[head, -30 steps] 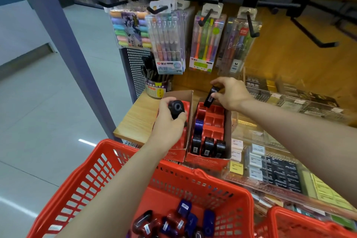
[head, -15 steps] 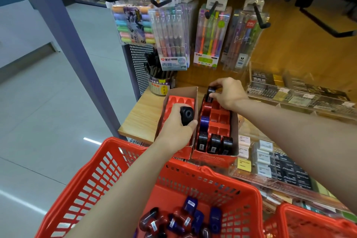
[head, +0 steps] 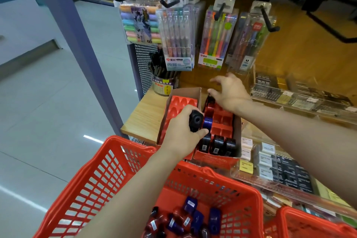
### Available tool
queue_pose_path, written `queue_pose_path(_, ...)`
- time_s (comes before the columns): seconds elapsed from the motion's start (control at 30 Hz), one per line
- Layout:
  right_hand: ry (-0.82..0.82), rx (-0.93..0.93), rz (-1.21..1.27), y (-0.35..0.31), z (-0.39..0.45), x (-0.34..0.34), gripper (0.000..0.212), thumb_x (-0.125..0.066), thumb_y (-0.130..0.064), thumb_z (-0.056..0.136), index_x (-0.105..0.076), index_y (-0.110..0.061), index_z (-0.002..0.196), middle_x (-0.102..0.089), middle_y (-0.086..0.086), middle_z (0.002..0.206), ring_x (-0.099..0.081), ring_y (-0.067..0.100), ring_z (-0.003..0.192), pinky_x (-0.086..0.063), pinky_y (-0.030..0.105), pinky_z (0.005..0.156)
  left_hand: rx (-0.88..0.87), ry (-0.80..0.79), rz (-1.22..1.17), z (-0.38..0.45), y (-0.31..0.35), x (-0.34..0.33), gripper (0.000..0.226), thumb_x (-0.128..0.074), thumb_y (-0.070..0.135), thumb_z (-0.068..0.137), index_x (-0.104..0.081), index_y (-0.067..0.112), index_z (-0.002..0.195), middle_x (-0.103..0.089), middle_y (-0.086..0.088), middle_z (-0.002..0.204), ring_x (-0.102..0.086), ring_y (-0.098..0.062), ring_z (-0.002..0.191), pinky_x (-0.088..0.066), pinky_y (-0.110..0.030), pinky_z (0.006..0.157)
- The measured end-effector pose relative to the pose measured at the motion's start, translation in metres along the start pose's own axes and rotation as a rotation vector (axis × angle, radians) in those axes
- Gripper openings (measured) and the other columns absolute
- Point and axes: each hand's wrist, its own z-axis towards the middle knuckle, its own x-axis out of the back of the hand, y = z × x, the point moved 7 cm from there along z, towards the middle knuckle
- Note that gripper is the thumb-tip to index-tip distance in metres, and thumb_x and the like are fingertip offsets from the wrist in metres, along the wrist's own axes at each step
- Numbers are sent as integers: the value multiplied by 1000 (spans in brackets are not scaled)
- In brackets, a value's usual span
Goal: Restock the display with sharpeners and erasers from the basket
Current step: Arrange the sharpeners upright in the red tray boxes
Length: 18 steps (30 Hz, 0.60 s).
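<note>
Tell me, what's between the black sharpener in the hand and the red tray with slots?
In the head view, a blue sharpener sits between the black sharpener in the left hand and the red tray's bare slots.

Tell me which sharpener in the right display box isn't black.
The blue sharpener in the left column, beside the left hand; the three front-row ones and the back one are black.

The basket (head: 108, 176) is glossy red plastic lattice, and the sharpeners (head: 195, 218) in it are shiny plastic. The shelf (head: 144, 116) looks like matt wood grain; the display boxes (head: 238, 131) are brown cardboard holding red moulded plastic trays (head: 220, 120).
</note>
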Motion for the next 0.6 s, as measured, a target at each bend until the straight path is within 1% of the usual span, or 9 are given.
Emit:
queue_pose_path(0.07, -15, -29, -1, -4, -3, 2, 24, -69, -43, 87, -70, -22, 100, -64, 6, 108, -64, 23, 97, -54, 34, 84, -43, 1, 27, 1, 6, -2, 35, -78, 17, 83, -58, 26, 110, -67, 9, 110, -63, -6, 99, -46, -5, 78)
queue_pose_path(0.1, -82, -63, -37, -4, -5, -4, 29, -71, -49, 84, -72, -22, 95, -67, 4, 100, -65, 22, 90, -56, 33, 78, -62, -10, 47, 2, 8, -5, 35, -78, 17, 83, -58, 26, 110, -67, 8, 113, -63, -8, 103, -48, -11, 83)
queue_pose_path(0.17, -205, -127, -107, -1, -9, -16, 38, -72, -55, 80, -74, -19, 96, -69, 4, 95, -67, 22, 86, -57, 32, 73, -75, -41, 99, 3, 8, -12, 34, -78, 18, 84, -58, 25, 111, -68, 7, 115, -64, -13, 106, -52, -23, 90)
queue_pose_path(0.23, -261, -169, -99, 2, -10, -25, 42, -73, -53, 80, -73, -15, 99, -69, 5, 97, -68, 20, 81, -59, 31, 69, -77, -59, 147, 6, 7, -14, 32, -77, 17, 85, -58, 25, 110, -69, 5, 113, -65, -17, 105, -55, -32, 88)
queue_pose_path(0.37, -297, -224, 8, 3, -10, -27, 32, -74, -40, 85, -72, -11, 98, -71, 5, 88, -71, 14, 63, -61, 28, 62, -91, -58, 216, 13, 7, -11, 29, -75, 17, 85, -60, 28, 107, -70, 3, 113, -65, -18, 105, -57, -37, 86)
queue_pose_path(0.4, -284, -211, 34, 1, -9, -21, 29, -72, -38, 87, -71, -11, 98, -70, 4, 85, -70, 12, 60, -59, 25, 58, -89, -55, 212, 14, 6, -10, 28, -75, 16, 85, -61, 27, 106, -70, 4, 113, -65, -17, 105, -57, -37, 87)
queue_pose_path(0.47, -267, -169, 64, -1, -5, -5, 20, -70, -35, 89, -71, -16, 96, -69, 0, 80, -66, 4, 51, -47, 15, 43, -80, -51, 187, 14, 4, -11, 28, -76, 15, 84, -62, 26, 104, -71, 5, 111, -66, -16, 106, -56, -36, 90)
queue_pose_path(0.53, -300, -125, 67, -1, -4, 10, 9, -70, -29, 90, -72, -23, 96, -69, -1, 90, -66, 4, 60, -44, 13, 42, -58, -29, 147, 15, 2, -11, 27, -78, 14, 82, -64, 23, 104, -71, 5, 109, -66, -15, 105, -55, -32, 91)
queue_pose_path(0.6, -351, -97, 120, 3, -6, 19, 7, -72, -19, 89, -73, -24, 94, -66, 1, 105, -67, 11, 81, -54, 18, 54, -7, 41, 54, 14, -2, -3, 26, -79, 15, 82, -65, 19, 103, -71, 3, 105, -65, -14, 100, -54, -28, 89)
